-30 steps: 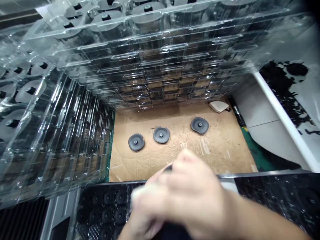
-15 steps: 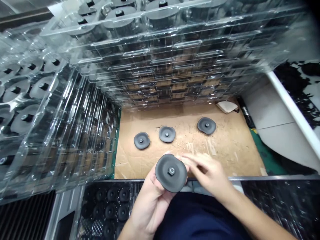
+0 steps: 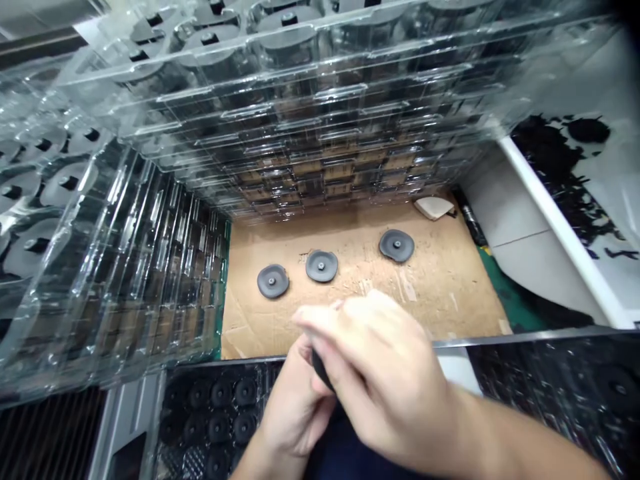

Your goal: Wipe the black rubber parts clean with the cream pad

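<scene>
Between my two hands, close to my body, is a black rubber disc [image 3: 321, 371]; only a dark sliver of it shows. My left hand [image 3: 293, 403] is closed around it from below and the left. Over its top and near side my right hand [image 3: 383, 363] is curled, slightly blurred, with thumb and fingers closed on it and hiding most of it. Beyond my hands, three similar discs with small central nuts lie apart on the cardboard: one on the left [image 3: 273, 281], one in the middle [image 3: 321, 265] and one on the right [image 3: 397, 245].
Stacked clear plastic trays [image 3: 320, 87] holding discs rise behind the cardboard [image 3: 445, 287]; another stack [image 3: 125, 267] stands left. A whitish wedge-shaped piece [image 3: 433, 207] and a dark tool [image 3: 470, 217] lie at the back right. Black scraps [image 3: 560, 173] lie beyond a white edge.
My right hand has moved left and closed over the disc, which has tilted from face-up to nearly edge-on. The whole view has shifted slightly.
</scene>
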Demonstrator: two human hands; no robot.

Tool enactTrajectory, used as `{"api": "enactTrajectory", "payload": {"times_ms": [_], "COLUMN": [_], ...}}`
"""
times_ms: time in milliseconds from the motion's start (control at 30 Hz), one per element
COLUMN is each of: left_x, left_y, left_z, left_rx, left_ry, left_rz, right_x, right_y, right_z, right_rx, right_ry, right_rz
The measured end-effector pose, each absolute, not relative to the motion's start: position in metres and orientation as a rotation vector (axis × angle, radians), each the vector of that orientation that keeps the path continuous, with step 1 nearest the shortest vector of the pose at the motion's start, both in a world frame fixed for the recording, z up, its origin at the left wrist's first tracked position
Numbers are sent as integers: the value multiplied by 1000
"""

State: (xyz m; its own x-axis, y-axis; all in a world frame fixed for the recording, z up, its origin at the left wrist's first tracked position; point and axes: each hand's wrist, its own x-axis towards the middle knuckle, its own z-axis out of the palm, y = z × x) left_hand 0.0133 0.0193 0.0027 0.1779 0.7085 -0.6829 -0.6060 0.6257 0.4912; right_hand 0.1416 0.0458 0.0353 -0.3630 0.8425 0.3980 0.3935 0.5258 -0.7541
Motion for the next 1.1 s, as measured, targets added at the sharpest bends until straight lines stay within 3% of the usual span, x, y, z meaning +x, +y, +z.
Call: {"api": "enactTrajectory", "payload": {"times_ms": [167,267,333,467,667,867,1000,1100], "left_x": [11,12,13,10,9,10,15,19], "left_y": [22,22,21,17,13,16,14,11], "left_z": [8,1,-1,2,7,1,3,6], "left_rx": [64,68,59,157,42,69,101,134], "left_ry": [975,904,924,942,800,689,673,766], "left_rz": [893,845,823,819,852,798,803,842], "right_x": [170,179,175,173,196,205,210,201], "right_y": [33,34,44,67,45,10,17,25], "right_z": [42,45,44,32,-13,-50,-21,17], "right_rx": [-1052,-1232,-1087,-744,-1343,-1505,-1552,-1348], "right_ry": [-2077,-2126,-2189,-2188,-1812,-1695,-1630,-1742], "right_rz": [1065,804,580,761,1047,1254,1084,856]}}
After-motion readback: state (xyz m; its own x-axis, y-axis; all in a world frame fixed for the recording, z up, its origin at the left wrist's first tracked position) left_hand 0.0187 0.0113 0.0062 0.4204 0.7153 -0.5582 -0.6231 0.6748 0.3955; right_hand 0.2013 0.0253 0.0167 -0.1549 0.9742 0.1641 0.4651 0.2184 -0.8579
